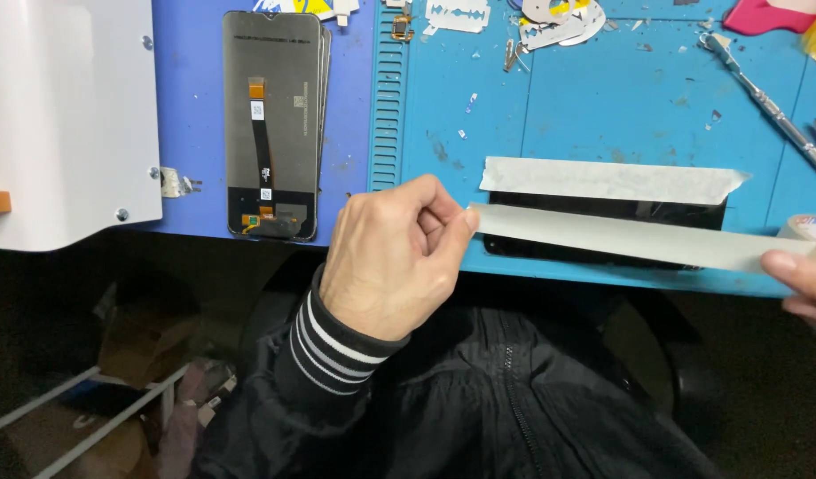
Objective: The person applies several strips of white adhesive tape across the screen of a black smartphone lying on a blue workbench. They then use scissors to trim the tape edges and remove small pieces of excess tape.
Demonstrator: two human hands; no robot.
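At the far left a white machine housing (66,115) sits on the worktop (195,106); beside it lies a small stack of dark phone screens (273,124), back side up with flex cables showing; further right a blue repair mat (594,115) carries scraps, a razor blade (458,15) and a metal pry tool (763,98). The left hand (395,257), knuckles up and wrist in a striped cuff, is curled nearly closed, thumb and forefinger pinching the free end of a pale strip of tape (621,238). The strip's long axis runs left to right, stretched taut just above a dark screen panel (603,232) at the mat's front edge, which already bears one taped strip (612,181). The right hand (803,279), mostly out of frame, holds the strip's other end by the tape roll (809,227); its grip cannot be made out.
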